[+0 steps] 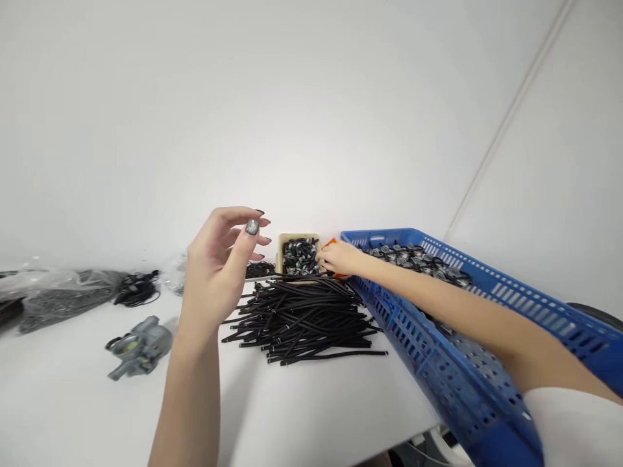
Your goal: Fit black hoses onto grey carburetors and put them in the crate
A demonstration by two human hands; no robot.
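My left hand (219,266) is raised over the left side of the table, with thumb and fingers curved and apart and nothing seen between them. My right hand (338,258) reaches to the right edge of a small beige bin (281,263). Its fingers are bent together beside the small black and silver parts (299,256) in the bin; what they pinch, if anything, is too small to make out. In front of the bin lies a heap of black tubes (311,318). A grey metal carburetor (141,347) rests on the table at left, apart from my left hand.
At right, a blue slatted crate (418,344) holds several metal parts (418,263) beneath my right forearm. An orange item (329,244) is behind my right hand. Clear plastic bags (73,292) and black cords (137,288) lie at back left, against the white wall (311,117).
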